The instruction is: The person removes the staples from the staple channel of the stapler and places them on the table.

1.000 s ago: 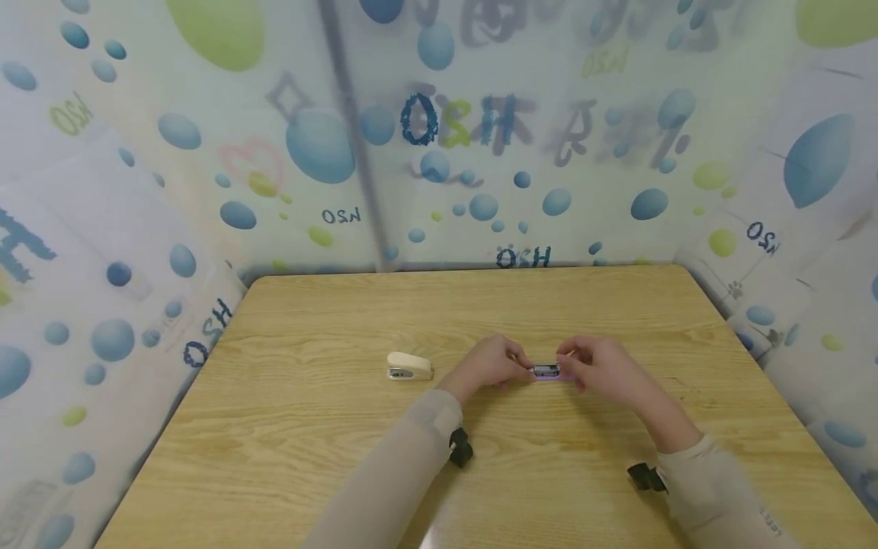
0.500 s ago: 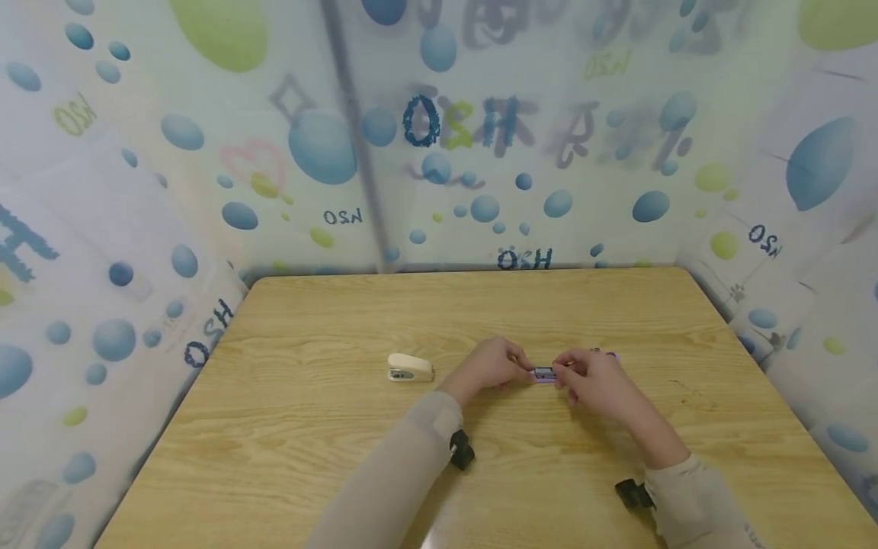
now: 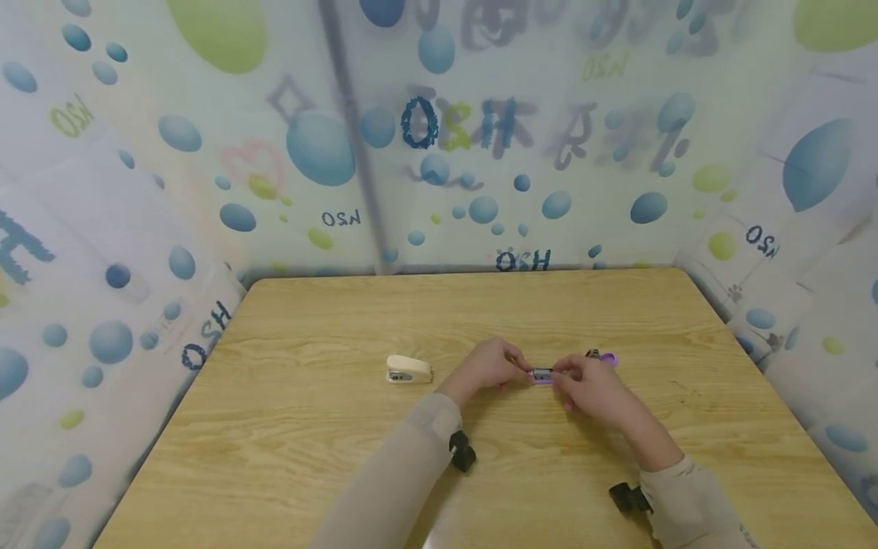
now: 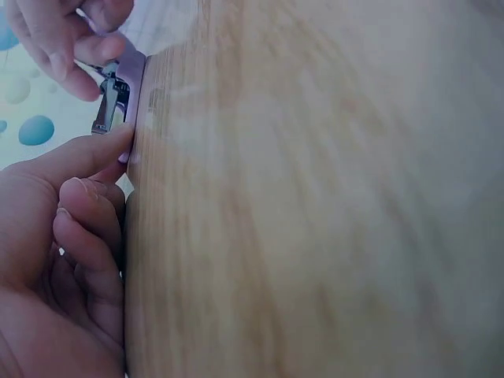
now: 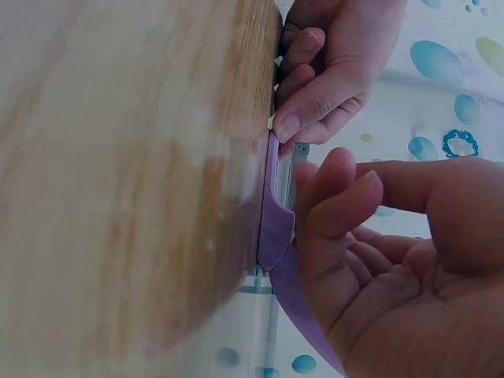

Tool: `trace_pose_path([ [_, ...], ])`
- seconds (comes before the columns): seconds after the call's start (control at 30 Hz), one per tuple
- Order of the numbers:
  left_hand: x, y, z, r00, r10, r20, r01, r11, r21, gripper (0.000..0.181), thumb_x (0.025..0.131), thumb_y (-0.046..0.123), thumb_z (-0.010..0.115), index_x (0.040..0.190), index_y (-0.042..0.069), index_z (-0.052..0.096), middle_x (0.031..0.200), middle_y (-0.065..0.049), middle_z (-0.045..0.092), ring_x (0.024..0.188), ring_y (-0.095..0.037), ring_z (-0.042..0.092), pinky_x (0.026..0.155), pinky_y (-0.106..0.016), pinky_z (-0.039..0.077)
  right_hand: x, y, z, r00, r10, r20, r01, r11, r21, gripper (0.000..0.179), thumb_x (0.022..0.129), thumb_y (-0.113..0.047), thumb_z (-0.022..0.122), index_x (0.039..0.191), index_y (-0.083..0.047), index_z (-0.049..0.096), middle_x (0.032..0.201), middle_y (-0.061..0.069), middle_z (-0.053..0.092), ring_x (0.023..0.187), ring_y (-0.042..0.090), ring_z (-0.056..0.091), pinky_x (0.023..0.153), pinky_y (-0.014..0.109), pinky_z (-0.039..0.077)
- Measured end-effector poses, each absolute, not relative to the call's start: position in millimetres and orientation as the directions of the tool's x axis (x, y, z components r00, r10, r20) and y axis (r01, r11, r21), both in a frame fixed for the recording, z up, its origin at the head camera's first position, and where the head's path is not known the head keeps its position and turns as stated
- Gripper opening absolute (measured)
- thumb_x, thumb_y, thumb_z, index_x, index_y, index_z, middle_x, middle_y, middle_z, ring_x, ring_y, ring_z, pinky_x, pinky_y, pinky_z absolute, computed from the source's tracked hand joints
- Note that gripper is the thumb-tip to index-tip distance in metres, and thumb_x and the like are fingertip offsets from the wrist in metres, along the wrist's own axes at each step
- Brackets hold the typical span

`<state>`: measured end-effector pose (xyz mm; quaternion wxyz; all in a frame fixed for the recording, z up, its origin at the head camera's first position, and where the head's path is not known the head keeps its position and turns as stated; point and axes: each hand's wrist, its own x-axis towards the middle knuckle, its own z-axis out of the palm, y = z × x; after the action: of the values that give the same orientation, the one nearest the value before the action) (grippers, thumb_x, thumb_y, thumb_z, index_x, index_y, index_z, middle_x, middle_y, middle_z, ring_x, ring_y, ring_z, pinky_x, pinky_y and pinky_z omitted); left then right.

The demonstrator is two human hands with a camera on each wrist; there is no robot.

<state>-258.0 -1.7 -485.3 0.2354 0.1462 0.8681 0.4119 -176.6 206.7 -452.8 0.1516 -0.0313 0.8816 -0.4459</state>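
Note:
A purple stapler [image 5: 276, 228] lies opened out on the wooden table, its narrow metal magazine [image 5: 299, 161] exposed. Its purple rear end [image 3: 609, 359] shows behind the right hand in the head view. My left hand [image 3: 490, 364] pinches the front tip of the stapler's base between thumb and index finger, the other fingers curled against the table. From the other side my right hand [image 3: 595, 389] has thumb and forefinger pinched at the magazine. Those fingertips hide part of it, and whether a small piece lies between them cannot be seen.
A cream stapler [image 3: 409, 369] stands on the table [image 3: 329, 435] to the left of the left hand. Dark wrist cameras [image 3: 463, 451] sit at both cuffs. Patterned curtains [image 3: 439, 206] hang around the table's back and sides.
My right hand has slid left along the stapler's magazine and slightly toward me, uncovering the purple rear end. My left hand has stayed in place, still pinching the front tip.

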Motion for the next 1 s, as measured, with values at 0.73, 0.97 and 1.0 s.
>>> trace_pose_path([
  [0.73,-253.3,-3.3,-486.3,-0.853,0.443,-0.278,0.053,0.603,0.796,0.006,0.088,0.025,0.088,0.091,0.023,0.083,0.074,0.007,0.073,0.047,-0.01,0.052,0.049,-0.023,0.042,-192.2,190.0,-452.6,-0.952,-0.14,-0.272,0.104,0.687,-0.719,0.02,0.105,-0.011,0.057,0.097,0.001,0.07,0.067,0.006,0.068,0.055,0.014,0.058,0.053,0.027,0.048],
  [0.97,-253.2,-2.1,-486.1,-0.853,0.447,-0.271,0.054,0.591,0.805,0.007,0.088,0.025,0.089,0.091,0.023,0.084,0.075,0.008,0.073,0.047,-0.01,0.052,0.049,-0.023,0.044,-193.5,192.1,-451.4,-0.953,-0.139,-0.269,0.1,0.694,-0.713,0.017,0.105,-0.008,0.057,0.097,0.002,0.068,0.067,0.005,0.066,0.055,0.013,0.057,0.053,0.025,0.047],
  [1.0,-253.4,-2.2,-485.6,-0.854,0.443,-0.271,0.052,0.593,0.804,0.006,0.088,0.025,0.089,0.091,0.023,0.084,0.074,0.008,0.073,0.047,-0.01,0.052,0.049,-0.023,0.044,-193.8,192.1,-450.8,-0.954,-0.143,-0.265,0.095,0.691,-0.716,0.017,0.105,-0.008,0.056,0.098,0.003,0.068,0.068,0.006,0.067,0.055,0.013,0.058,0.053,0.025,0.048],
])
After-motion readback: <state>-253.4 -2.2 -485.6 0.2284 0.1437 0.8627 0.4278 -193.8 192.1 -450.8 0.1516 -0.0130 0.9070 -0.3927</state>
